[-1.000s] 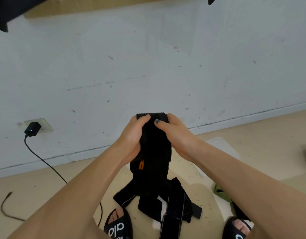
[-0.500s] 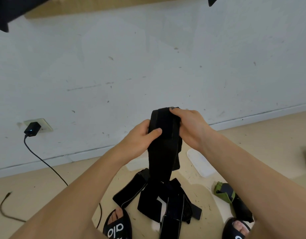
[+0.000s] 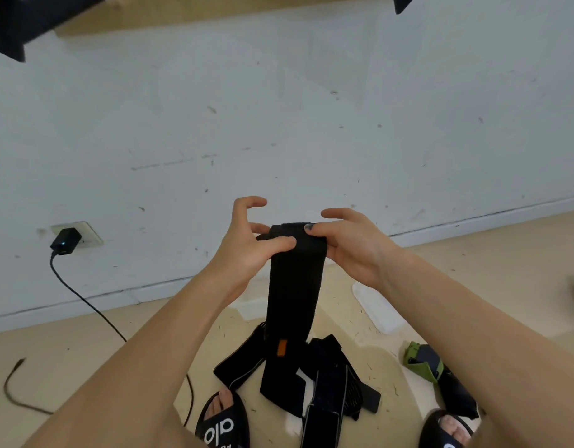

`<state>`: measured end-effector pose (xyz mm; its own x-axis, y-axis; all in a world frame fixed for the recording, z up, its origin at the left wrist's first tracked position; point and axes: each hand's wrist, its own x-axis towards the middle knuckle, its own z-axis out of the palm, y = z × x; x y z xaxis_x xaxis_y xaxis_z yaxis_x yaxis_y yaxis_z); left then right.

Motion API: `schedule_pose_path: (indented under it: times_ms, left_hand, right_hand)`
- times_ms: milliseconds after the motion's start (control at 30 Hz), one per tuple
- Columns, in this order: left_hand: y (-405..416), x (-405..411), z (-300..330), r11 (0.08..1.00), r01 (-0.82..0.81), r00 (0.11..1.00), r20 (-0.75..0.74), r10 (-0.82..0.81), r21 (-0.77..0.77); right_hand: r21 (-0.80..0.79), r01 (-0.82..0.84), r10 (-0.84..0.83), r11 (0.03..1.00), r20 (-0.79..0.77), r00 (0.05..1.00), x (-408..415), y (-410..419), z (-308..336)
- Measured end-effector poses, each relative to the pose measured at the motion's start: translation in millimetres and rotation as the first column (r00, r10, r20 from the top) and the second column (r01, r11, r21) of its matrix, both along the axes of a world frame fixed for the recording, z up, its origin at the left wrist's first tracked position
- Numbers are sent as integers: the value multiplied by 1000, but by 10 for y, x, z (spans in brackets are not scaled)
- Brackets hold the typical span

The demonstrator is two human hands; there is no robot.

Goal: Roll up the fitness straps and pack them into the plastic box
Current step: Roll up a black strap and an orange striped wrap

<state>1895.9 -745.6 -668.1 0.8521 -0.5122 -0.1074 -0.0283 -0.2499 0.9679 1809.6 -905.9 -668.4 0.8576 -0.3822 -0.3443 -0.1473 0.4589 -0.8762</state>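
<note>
A long black fitness strap (image 3: 292, 305) with a small orange tag hangs down in front of me, its top end folded over. My left hand (image 3: 247, 244) pinches that folded top from the left, thumb in front, upper fingers spread free. My right hand (image 3: 350, 244) pinches it from the right with thumb on top. On the floor below lies a pile of more black straps (image 3: 327, 383). A clear plastic box (image 3: 376, 308) lies on the floor behind my right forearm, partly hidden.
A green and black strap (image 3: 424, 360) lies on the floor at right. My feet in black slides (image 3: 224, 421) stand at the bottom edge. A black charger (image 3: 65, 241) sits in a wall outlet at left, its cable trailing across the tan floor. The white wall is close ahead.
The strap has been let out longer, so its orange tag now hangs low. Both hands shifted to the folded top end, and my left fingers have spread.
</note>
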Motion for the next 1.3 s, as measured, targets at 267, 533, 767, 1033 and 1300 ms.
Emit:
schedule_pose_path:
  times_ms: [267,533,767,1033,1300]
  left_hand:
    - [54,-15,-72,975,165,895,393,-210,146]
    - [5,29,-63,985,119,785,596,-170,124]
    - [25,96,-25,987,52,755,641,-137,149]
    - [26,75,41,997,-40,932,357,61,-66]
    - [58,101,96,985,-25,986,161,53,-172]
  right_hand:
    - [-14,32,-32,999,7,999,-8,-33,13]
    - [-77,-14,16,997,35,999,-22,-76,14]
    - [-520,-100,123,849,11,992,-40,-57,49]
    - [-636,-37,111,771,76,991,-19,-31,19]
    - [-368,-18,100,929,204,974,45,56,-35]
